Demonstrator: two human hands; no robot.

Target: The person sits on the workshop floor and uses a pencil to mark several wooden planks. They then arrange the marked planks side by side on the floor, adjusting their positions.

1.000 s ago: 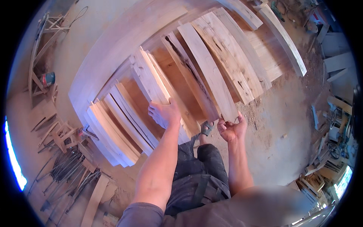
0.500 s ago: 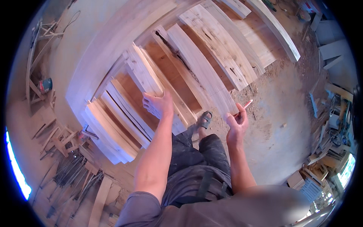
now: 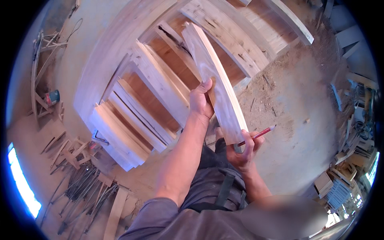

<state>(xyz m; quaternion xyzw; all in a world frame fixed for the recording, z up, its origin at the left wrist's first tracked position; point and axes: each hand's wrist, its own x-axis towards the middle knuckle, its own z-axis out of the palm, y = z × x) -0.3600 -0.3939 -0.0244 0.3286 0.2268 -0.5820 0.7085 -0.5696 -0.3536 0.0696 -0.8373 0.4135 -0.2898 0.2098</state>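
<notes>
A pale wooden board (image 3: 225, 108) is raised and tilted above a row of other boards, its far end pointing away from me. My left hand (image 3: 201, 101) is closed around its left edge near the middle, thumb on the upper face. At the near end, my right hand (image 3: 245, 154) holds the board's corner between its fingers and also keeps a red pencil (image 3: 262, 133), whose tip points right. Beneath lies a long wooden panel (image 3: 105, 56) with several boards (image 3: 158, 76) laid across it, one of them with a dark crack (image 3: 172, 37).
A metal clamp (image 3: 100, 137) sits at the left end of the stack. Wood scraps (image 3: 68, 154) and metal rods (image 3: 86, 192) lie at left, near a paint can (image 3: 52, 97). Sawdust (image 3: 266, 92) covers the floor at right; a blue crate (image 3: 339, 196) stands lower right.
My left hand has left a middle board and moved right to grip this one. The board has been lifted and tilted up from the row. My right hand has come down with the near end.
</notes>
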